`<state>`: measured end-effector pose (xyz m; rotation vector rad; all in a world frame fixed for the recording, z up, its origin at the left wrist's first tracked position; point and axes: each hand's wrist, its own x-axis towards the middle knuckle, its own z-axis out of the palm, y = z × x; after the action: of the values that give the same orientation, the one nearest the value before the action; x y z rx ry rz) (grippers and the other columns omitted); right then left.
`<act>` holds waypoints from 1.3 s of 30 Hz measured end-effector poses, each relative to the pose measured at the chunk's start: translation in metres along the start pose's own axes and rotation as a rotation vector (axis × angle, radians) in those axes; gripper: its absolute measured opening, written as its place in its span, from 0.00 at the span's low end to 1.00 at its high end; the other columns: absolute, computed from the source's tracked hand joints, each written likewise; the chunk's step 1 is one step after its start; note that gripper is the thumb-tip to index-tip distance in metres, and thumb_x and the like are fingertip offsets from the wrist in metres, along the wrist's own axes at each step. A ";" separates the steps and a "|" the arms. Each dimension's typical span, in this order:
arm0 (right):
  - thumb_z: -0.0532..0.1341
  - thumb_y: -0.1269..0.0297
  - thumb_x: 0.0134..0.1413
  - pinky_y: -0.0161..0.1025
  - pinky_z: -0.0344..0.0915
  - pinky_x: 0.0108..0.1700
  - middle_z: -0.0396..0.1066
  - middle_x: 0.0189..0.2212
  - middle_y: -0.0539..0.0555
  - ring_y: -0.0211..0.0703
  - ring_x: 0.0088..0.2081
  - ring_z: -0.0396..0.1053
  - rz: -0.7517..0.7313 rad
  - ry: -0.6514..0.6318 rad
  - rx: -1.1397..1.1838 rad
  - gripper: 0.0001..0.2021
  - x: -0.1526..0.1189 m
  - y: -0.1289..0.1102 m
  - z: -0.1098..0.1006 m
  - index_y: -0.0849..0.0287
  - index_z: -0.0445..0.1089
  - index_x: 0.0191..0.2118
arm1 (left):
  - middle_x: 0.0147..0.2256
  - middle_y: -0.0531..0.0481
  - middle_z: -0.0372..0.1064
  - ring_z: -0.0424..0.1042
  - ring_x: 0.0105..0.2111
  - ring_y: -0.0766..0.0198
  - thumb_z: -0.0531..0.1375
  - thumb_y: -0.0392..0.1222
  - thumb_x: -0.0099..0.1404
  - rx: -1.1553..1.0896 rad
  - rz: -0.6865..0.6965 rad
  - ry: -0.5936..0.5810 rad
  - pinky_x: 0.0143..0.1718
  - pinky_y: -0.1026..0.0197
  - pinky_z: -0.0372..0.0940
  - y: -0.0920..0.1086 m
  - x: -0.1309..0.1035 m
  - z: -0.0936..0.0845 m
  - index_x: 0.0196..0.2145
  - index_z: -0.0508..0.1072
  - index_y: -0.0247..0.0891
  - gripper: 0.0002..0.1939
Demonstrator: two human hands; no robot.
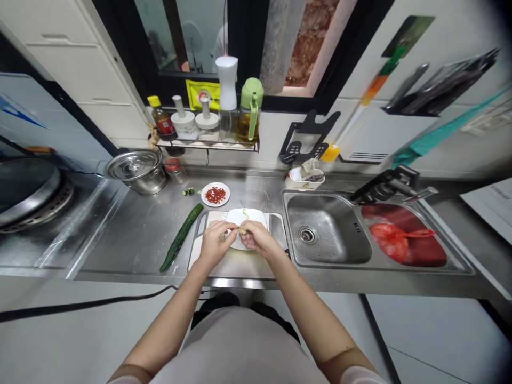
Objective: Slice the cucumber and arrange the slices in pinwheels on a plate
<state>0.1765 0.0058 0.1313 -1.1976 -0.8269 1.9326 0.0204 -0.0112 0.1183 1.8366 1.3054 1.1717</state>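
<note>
Head: green piece (242, 231) (small) between grips (218, 240) (256, 238)

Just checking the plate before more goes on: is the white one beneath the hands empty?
Not empty: a curled pale-green piece shows on the white plate, just beyond the right hand.

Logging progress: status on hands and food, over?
Left hand, right hand meet at small green piece over plate. Cucumber left of board. No visible obstruction.

pale greyish short-sleeved top (240, 352), dark bottoms (220, 303), and a light, dark-speckled shoe tip (259, 295)
</note>
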 end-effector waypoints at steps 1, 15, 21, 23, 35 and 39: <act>0.59 0.63 0.37 0.28 0.40 0.16 0.59 0.14 0.44 0.30 0.15 0.54 0.010 -0.002 0.005 0.06 -0.001 0.000 0.000 0.58 0.62 0.23 | 0.33 0.47 0.75 0.68 0.34 0.59 0.60 0.43 0.62 0.019 0.017 -0.005 0.41 0.57 0.60 -0.001 -0.001 0.000 0.34 0.79 0.42 0.07; 0.57 0.64 0.38 0.29 0.35 0.15 0.58 0.13 0.45 0.29 0.15 0.53 0.217 -0.075 0.096 0.05 0.000 -0.001 -0.006 0.59 0.61 0.21 | 0.34 0.46 0.73 0.69 0.38 0.59 0.59 0.42 0.63 0.162 0.112 -0.014 0.44 0.58 0.60 -0.010 -0.009 0.004 0.37 0.79 0.44 0.09; 0.61 0.61 0.39 0.28 0.42 0.16 0.62 0.15 0.45 0.30 0.17 0.57 0.046 0.039 -0.017 0.07 -0.002 0.016 -0.010 0.59 0.64 0.22 | 0.31 0.47 0.73 0.67 0.34 0.60 0.61 0.45 0.61 0.009 -0.066 -0.003 0.40 0.58 0.60 -0.012 -0.019 0.016 0.37 0.79 0.42 0.09; 0.61 0.60 0.40 0.28 0.43 0.16 0.62 0.15 0.45 0.30 0.16 0.57 -0.011 0.069 -0.055 0.08 -0.002 0.022 -0.014 0.59 0.64 0.22 | 0.30 0.48 0.72 0.66 0.30 0.63 0.63 0.48 0.59 -0.149 -0.237 0.019 0.36 0.60 0.61 -0.014 -0.022 0.024 0.39 0.77 0.40 0.13; 0.58 0.64 0.41 0.28 0.49 0.18 0.60 0.12 0.43 0.30 0.15 0.56 -0.083 0.013 -0.366 0.06 0.007 0.034 -0.036 0.58 0.62 0.20 | 0.25 0.53 0.69 0.66 0.23 0.71 0.70 0.53 0.44 -0.778 -0.785 -0.121 0.23 0.69 0.53 -0.021 -0.015 0.042 0.44 0.72 0.36 0.31; 0.58 0.64 0.41 0.28 0.49 0.17 0.60 0.12 0.43 0.30 0.15 0.57 -0.074 0.007 -0.388 0.07 0.013 0.033 -0.041 0.58 0.61 0.19 | 0.24 0.55 0.68 0.64 0.22 0.72 0.70 0.51 0.44 -0.772 -0.775 -0.122 0.22 0.70 0.51 -0.027 -0.010 0.044 0.44 0.73 0.36 0.30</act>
<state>0.2020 0.0048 0.0833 -1.3715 -1.2659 1.7550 0.0479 -0.0103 0.0733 0.7241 1.1017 0.9069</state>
